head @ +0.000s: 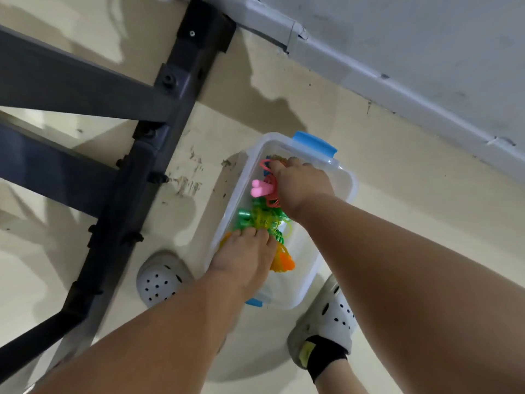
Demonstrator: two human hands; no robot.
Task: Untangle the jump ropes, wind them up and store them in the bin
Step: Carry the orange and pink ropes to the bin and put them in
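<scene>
We are reaching both hands down into the clear bin (312, 268), which is sitting on the floor. Our left hand (244, 258) is pressing flat, with straight fingers, on the green jump rope (255, 218) at the middle of the bin. Our right hand (302, 182) is curling its fingers round the pink jump rope (262, 189) at the bin's far end, just below the blue latch (314, 143). An orange jump rope (284, 263) is lying inside the bin's near end, beside our left hand. White clogs (159, 280) are standing on either side of the bin, and a black frame (136, 172) is rising to its left.
</scene>
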